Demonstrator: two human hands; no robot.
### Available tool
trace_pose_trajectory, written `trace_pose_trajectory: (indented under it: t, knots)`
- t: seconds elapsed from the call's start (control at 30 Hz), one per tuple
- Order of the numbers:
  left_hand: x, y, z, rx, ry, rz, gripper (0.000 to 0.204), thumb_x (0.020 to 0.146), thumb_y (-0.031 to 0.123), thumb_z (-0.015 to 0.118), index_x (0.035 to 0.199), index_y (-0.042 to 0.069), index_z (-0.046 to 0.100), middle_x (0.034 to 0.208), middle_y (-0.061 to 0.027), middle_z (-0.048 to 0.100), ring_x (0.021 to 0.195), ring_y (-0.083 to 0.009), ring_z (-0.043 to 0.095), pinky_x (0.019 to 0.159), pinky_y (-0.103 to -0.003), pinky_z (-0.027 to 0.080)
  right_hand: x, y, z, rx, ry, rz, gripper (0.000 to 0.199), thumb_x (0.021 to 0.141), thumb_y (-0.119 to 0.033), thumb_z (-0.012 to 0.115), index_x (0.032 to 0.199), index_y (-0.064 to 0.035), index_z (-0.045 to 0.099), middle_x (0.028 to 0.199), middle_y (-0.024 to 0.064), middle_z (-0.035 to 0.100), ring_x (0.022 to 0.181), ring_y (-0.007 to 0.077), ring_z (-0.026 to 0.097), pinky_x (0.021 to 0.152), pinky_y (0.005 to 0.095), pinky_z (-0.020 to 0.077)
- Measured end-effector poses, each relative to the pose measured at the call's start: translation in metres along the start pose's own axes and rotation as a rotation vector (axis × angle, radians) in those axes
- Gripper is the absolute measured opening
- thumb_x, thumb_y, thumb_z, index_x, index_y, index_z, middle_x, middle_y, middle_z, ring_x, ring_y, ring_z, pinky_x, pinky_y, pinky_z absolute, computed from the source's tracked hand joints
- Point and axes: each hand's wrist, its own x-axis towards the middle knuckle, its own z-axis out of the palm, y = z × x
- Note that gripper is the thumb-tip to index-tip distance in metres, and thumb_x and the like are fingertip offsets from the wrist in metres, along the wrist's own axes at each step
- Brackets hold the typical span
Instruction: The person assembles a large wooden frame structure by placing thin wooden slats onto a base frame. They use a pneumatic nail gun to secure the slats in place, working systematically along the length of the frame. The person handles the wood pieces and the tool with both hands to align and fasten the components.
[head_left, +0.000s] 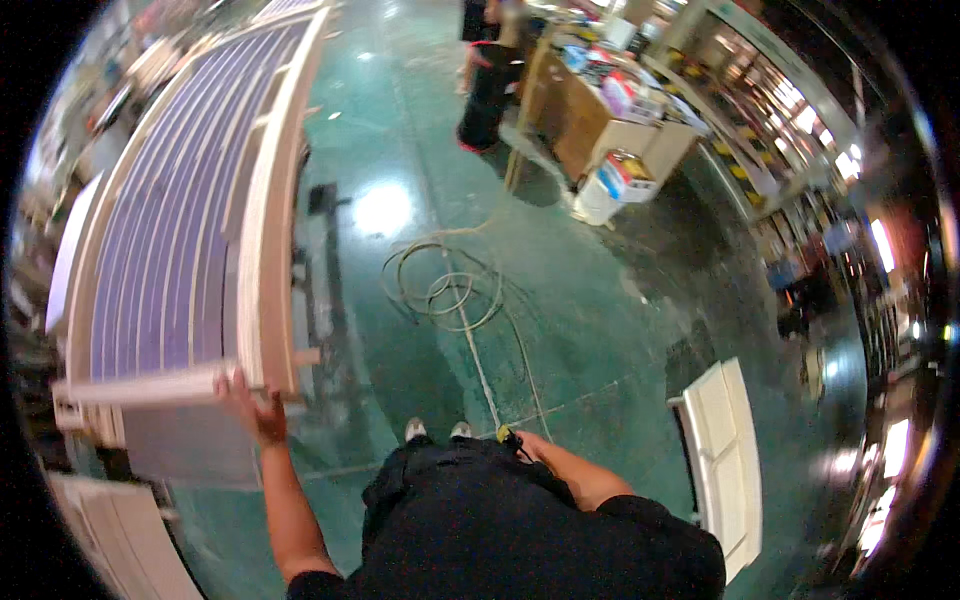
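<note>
My left hand (255,405) reaches out, fingers apart, and rests against the near right corner of a large pale wooden frame (262,230). Long purple-grey slats (165,250) with light strips between them fill the frame. Close to my waist, my right hand (537,448) is closed round a small yellow-and-black hand tool (505,434). Its kind cannot be made out, and my fingers and body hide part of it. A thin pale hose or line (482,375) runs from the floor up toward it.
A coiled hose (450,290) lies on the green floor ahead of my feet. White panels (728,455) stand at the right, others (125,535) at the lower left. Farther off are a cluttered wooden bench (570,115), a white bucket (600,195) and a dark bin (487,105) beside a person.
</note>
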Motion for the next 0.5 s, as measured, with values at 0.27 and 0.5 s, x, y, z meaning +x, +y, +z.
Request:
trace_pose_trajectory:
  t: [0.27,0.5]
  knots:
    - [0.005,0.013,-0.017,0.253,-0.013,0.102,0.057,0.093,0.046,0.066,0.132,0.006,0.059,0.146,-0.028,0.044,0.14,-0.0499,0.037,0.114,-0.06,0.031,0.022,0.066,0.014,-0.196,0.035,-0.132,0.072,0.062,-0.035,0.091,0.122,-0.0078,0.063,0.105,0.0122,0.072,0.095,0.0259,0.068,0.079,0.0436,0.0519]
    - [0.005,0.006,-0.022,0.3,-0.055,0.08,0.055,0.09,0.041,0.071,0.133,0.008,0.059,0.15,-0.0269,0.04,0.143,-0.0467,0.035,0.115,-0.059,0.03,0.047,0.058,0.038,0.343,-0.009,-0.185,0.059,0.073,-0.034,0.085,0.121,-0.0062,0.063,0.097,0.0086,0.07,0.085,0.022,0.064,0.075,0.0424,0.0506]
